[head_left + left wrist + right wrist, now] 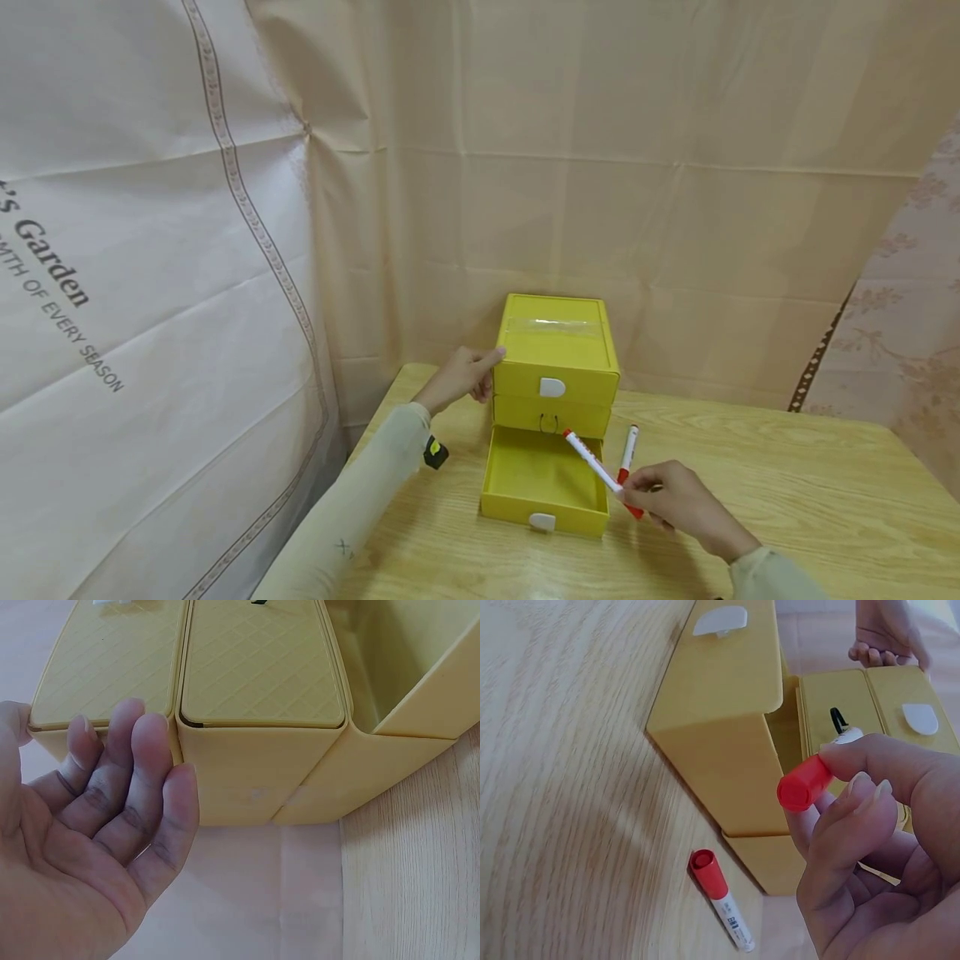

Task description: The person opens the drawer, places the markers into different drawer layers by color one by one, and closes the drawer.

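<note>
A yellow three-drawer box point(558, 343) stands on the table, its bottom drawer point(504, 502) pulled out and the upper two closed. My left hand point(463, 373) is at the box's upper left side, thumb against the top edge and fingers loosely bent beside the wall. Between thumb and fingers, my right hand point(681, 504) pinches a white marker point(592, 460) near its red cap point(805, 782). The marker slants over the open drawer's right side, its red end toward the box. A second red-capped marker point(731, 921) lies on the table right of the box.
The wooden table point(757, 467) extends to both sides of the box. Beige cloth point(555, 183) hangs close behind it, and a printed white cloth point(150, 250) hangs at the left. Dark string loops point(548, 423) serve as the middle drawer's pull.
</note>
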`<move>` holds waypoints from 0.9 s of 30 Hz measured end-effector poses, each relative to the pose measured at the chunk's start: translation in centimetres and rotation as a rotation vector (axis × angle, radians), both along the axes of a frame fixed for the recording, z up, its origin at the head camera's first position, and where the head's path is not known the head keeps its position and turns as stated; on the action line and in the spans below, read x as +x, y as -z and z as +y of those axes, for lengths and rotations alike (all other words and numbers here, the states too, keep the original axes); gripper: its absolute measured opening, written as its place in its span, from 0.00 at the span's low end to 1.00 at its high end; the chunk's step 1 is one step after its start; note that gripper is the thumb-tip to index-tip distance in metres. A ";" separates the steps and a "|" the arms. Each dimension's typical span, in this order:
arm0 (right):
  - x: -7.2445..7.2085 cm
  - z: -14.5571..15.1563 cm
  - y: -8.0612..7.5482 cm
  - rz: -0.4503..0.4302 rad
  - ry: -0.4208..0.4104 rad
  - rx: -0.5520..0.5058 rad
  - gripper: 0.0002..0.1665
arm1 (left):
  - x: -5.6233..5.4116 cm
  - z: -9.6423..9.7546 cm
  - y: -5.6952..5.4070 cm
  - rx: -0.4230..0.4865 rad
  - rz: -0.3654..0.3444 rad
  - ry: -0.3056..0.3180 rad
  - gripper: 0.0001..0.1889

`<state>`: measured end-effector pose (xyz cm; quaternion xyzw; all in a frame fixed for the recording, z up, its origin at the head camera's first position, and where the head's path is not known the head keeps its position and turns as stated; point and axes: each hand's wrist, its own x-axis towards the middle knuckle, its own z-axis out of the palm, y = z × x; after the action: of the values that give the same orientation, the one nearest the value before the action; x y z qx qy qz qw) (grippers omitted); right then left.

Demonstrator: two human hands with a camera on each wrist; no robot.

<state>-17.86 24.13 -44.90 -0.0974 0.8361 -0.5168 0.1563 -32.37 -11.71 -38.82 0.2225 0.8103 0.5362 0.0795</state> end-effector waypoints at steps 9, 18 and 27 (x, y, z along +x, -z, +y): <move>-0.4 -0.7 -0.1 0.017 -0.026 -0.020 0.16 | 0.0 0.0 0.0 0.004 -0.025 -0.007 0.38; -0.8 -1.5 -0.2 0.020 -0.029 -0.019 0.15 | 0.0 0.0 0.0 0.003 -0.019 -0.003 0.37; -1.3 -2.3 0.1 0.046 -0.032 -0.002 0.16 | 0.0 0.1 0.0 0.002 -0.006 -0.010 0.36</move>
<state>-19.12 21.82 -44.97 -0.1226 0.8372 -0.5128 0.1452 -32.35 -11.57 -38.83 0.2169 0.8106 0.5381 0.0790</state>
